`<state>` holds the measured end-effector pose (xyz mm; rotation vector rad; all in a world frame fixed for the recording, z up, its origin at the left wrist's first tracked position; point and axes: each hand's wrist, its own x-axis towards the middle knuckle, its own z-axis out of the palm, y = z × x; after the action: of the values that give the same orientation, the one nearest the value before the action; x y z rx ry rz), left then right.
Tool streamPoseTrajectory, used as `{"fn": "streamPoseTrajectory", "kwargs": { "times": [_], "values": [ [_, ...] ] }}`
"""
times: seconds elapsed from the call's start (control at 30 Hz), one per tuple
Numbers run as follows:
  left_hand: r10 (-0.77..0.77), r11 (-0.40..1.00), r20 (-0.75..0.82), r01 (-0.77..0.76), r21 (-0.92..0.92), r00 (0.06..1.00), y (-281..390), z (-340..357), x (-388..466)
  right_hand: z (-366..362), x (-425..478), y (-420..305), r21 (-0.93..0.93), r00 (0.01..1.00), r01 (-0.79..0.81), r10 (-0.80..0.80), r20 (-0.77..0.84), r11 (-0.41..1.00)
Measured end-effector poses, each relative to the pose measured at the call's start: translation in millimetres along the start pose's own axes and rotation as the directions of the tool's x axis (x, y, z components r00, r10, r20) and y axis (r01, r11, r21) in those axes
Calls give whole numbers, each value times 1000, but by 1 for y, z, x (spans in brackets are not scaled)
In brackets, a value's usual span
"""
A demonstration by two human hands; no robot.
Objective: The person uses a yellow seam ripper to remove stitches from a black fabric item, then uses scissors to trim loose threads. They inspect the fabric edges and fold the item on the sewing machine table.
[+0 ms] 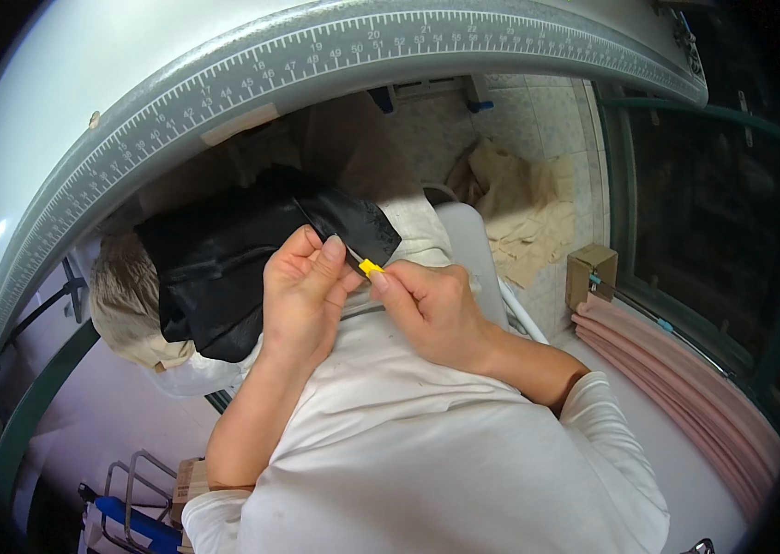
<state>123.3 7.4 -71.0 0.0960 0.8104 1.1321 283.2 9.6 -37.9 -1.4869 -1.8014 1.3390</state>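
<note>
Black fabric with a slight sheen lies over my lap, one edge of it raised to my fingers. My left hand pinches this edge between thumb and fingers. In my right hand is a small yellow-handled tool with a thin metal shaft, which looks like a seam ripper. Its shaft points up and left towards the cloth at my left thumb. The tip is hidden there, so I cannot tell whether it is inside a seam.
A table edge with a printed ruler scale curves across the top. Beige cloth lies on the tiled floor to the right, near a cardboard box and pink fabric. More beige fabric hangs at left.
</note>
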Motion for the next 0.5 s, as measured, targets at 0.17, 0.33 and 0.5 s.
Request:
{"fn": "streamPoseTrajectory", "kwargs": {
  "times": [0.17, 0.33, 0.5],
  "values": [
    [93, 993, 4, -93, 76, 996, -11, -3, 0, 7, -3, 2, -7, 998, 37, -37, -58, 999],
    [145, 961, 47, -152, 230, 988, -12, 1, -5, 12, -2, 5, -31, 989, 82, -85, -123, 996],
    [46, 991, 31, -50, 121, 998, -18, -1, -13, 10, 0, -6, 31, 987, 83, -78, -139, 996]
  ]
}}
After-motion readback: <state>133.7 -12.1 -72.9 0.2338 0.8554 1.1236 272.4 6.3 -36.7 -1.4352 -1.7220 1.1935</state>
